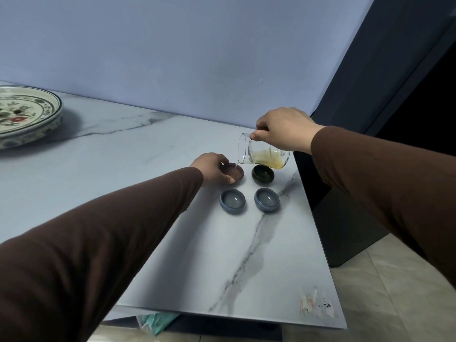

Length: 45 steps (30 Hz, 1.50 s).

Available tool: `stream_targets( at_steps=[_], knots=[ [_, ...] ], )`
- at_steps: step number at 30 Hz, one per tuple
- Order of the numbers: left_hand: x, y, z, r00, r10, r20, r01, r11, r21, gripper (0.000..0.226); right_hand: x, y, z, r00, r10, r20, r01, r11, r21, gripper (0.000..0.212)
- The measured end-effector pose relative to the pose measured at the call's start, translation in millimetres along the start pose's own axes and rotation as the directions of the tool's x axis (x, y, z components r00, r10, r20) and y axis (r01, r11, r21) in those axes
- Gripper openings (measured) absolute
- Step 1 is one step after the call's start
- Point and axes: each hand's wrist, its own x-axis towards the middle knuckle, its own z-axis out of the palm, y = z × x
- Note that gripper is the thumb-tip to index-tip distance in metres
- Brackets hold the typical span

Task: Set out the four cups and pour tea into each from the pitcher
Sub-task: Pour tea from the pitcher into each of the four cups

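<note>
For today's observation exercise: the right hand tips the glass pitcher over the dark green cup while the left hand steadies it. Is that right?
Not quite. In the head view the right hand tips the glass pitcher over the brown cup, which the left hand steadies. The dark green cup sits beside it, untouched.

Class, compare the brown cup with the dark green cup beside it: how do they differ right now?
The brown cup is reddish-brown; the dark green cup is almost black. The left hand holds the brown cup; nothing touches the green one. The pitcher spout tips over the brown cup, its body above the green. Both are small, round and upright.
</note>
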Motion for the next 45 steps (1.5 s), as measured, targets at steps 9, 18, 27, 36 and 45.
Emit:
stream_targets(
  at_steps=[9, 18, 27, 36, 45],
  knots=[
    [-3, 0, 0, 1.000, -0.007, 0.010, 0.007, 1.000, -0.014, 0.074, -26, 17, 14, 0.979, 0.197, 0.045, -0.201, 0.928, 0.313, 0.035],
    [-57, 5, -16, 0.981, 0.126, -0.148, -0.140, 0.986, -0.088, 0.063, -78, 19, 28, 0.918, 0.392, 0.066, -0.272, 0.500, 0.822, 0.042],
    [-94, -4, 15, 0.995, 0.080, -0.056, -0.085, 0.992, -0.096, 0.071, -105, 1, 9, 0.966, 0.256, 0.037, -0.221, 0.743, 0.632, 0.041],
    [-91, -4, 31, 0.998, 0.037, -0.048, -0.043, 0.992, -0.121, 0.077, -103, -12, 9, 0.983, 0.176, 0.058, -0.185, 0.913, 0.363, 0.042],
    [-85, -4, 34, 0.995, 0.067, -0.070, -0.075, 0.989, -0.124, 0.058, -88, -18, 4, 0.992, 0.110, 0.069, -0.122, 0.969, 0.213, 0.038]
  ],
)
